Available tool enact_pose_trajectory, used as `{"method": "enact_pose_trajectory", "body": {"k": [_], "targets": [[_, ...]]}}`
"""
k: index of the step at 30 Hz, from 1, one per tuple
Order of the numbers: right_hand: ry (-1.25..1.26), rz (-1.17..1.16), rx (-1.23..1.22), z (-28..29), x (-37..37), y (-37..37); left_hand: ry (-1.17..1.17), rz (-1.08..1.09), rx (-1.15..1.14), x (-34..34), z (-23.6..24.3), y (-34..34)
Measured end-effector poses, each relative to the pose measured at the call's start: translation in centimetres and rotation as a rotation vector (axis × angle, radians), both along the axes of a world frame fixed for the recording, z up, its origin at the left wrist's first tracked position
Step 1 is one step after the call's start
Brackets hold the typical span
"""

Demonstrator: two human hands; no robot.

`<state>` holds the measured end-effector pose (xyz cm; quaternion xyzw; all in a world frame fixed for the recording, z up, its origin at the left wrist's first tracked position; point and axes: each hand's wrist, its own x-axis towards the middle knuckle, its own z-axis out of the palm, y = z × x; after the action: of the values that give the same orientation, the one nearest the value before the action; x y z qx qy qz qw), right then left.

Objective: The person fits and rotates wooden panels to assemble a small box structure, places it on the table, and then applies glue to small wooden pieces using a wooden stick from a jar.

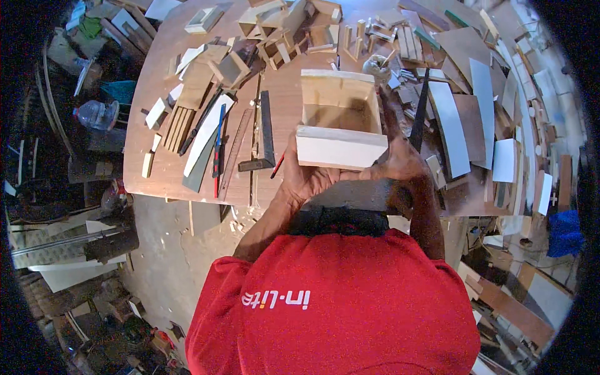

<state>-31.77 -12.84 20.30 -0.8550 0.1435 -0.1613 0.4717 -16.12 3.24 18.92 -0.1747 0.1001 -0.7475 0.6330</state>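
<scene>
Between my two hands I hold a small open wooden box (342, 149), its white front panel facing me and its hollow inside in view. My left hand (306, 178) grips the lower left corner, with the fingers reaching under the box. On the other side my right hand (403, 159) wraps the lower right corner, its fingers along the right wall. Just left of the box lie a dark try square (265, 134), a clear ruler (236, 147) and a red and blue cutter-like tool (218, 156).
Several small wooden boxes and frames (281, 37) crowd the table's far side. White and brown boards (450, 125) and offcuts cover its right part. Wood strips (179, 128) lie at left. On the left beyond the table edge sits a clear plastic bottle (99, 115).
</scene>
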Motion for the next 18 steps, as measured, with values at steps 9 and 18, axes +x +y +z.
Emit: {"method": "enact_pose_trajectory", "body": {"k": [9, 18], "targets": [[-0.183, -0.048, 0.172, 1.4, 0.2, 1.5, -0.442, 0.049, 0.392, 1.0, -2.3, 0.7], [-0.196, -0.002, -0.017, 2.0, 0.0, 1.0, -0.008, -0.031, -0.031, 0.5, -2.1, 0.7]]}}
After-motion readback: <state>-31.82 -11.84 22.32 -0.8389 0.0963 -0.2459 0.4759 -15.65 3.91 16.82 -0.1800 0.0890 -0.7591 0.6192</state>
